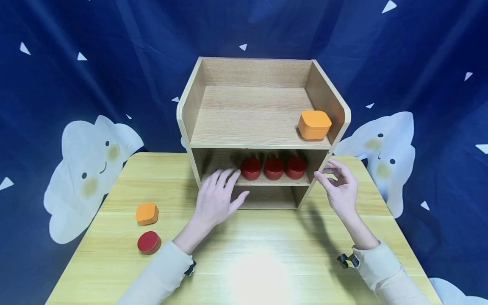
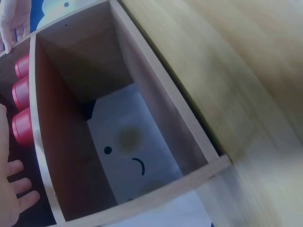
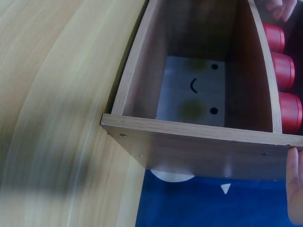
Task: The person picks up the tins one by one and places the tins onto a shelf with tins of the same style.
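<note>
A small wooden shelf unit [image 1: 255,114] stands on the table. Three round red containers [image 1: 273,168] sit in a row on its middle shelf [image 1: 267,183]. My left hand [image 1: 216,195] reaches into that compartment from the left, fingers extended and loosely spread beside the leftmost red container; whether they touch it I cannot tell. In the left wrist view, part of the left hand [image 2: 14,184] shows with nothing in it. My right hand [image 1: 340,186] is at the unit's right side panel, its thumb at the front edge. An orange rounded box [image 1: 314,125] rests at the right of the top shelf.
On the table to the left lie another orange rounded box [image 1: 146,213] and a round red container [image 1: 149,242]. Below the middle shelf is a lower compartment [image 2: 71,142] with an open back. A dark blue curtain [image 1: 95,63] with cloud figures hangs behind the table [image 1: 114,267].
</note>
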The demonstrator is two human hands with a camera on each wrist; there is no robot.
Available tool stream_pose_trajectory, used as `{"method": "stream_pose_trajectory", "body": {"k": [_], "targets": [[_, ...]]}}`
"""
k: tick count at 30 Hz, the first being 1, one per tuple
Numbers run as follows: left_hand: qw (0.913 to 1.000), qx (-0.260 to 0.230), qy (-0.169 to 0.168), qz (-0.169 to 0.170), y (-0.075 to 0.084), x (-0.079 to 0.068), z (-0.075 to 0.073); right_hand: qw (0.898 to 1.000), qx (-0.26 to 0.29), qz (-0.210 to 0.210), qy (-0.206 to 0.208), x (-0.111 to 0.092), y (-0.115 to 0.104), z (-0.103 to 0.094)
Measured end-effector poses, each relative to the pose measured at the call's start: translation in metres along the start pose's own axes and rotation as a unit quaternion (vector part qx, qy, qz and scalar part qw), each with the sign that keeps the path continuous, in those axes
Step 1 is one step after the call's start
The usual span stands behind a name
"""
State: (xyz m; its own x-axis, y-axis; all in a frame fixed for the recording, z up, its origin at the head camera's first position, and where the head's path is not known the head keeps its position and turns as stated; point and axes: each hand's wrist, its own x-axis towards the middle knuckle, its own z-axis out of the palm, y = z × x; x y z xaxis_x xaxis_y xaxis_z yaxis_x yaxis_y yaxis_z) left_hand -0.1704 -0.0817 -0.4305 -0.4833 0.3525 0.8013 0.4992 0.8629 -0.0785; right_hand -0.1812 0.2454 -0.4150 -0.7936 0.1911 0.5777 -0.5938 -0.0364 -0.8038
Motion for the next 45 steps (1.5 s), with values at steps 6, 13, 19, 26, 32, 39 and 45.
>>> {"method": "stream_pose_trajectory", "body": {"k": [6,13,19,26,32,39,45], "targets": [[0.9996,-0.015,0.021,0.014,-0.004,-0.008,-0.011,1.0,0.009,-0.001,0.002,0.0,0.001,0.0],[0.9991,-0.036,0.004,0.02,-0.008,-0.014,-0.025,1.0,0.01,0.0,0.008,0.0,0.002,0.0],[0.9985,-0.045,-0.011,0.03,-0.011,-0.022,-0.037,1.0,0.008,-0.006,0.005,0.001,0.001,0.0],[0.997,-0.069,-0.028,0.023,-0.015,-0.039,-0.048,1.0,0.007,-0.002,0.004,0.001,0.002,0.0],[0.9956,-0.082,-0.042,0.018,-0.023,-0.057,-0.054,1.0,0.01,-0.007,0.002,0.0,0.003,-0.001],[0.9956,-0.077,-0.053,-0.003,-0.039,-0.081,-0.059,1.0,0.011,-0.014,-0.005,0.0,0.003,-0.001],[0.9958,-0.072,-0.049,-0.029,-0.051,-0.102,-0.062,1.0,0.003,-0.008,0.0,0.0,0.003,-0.001]]}}
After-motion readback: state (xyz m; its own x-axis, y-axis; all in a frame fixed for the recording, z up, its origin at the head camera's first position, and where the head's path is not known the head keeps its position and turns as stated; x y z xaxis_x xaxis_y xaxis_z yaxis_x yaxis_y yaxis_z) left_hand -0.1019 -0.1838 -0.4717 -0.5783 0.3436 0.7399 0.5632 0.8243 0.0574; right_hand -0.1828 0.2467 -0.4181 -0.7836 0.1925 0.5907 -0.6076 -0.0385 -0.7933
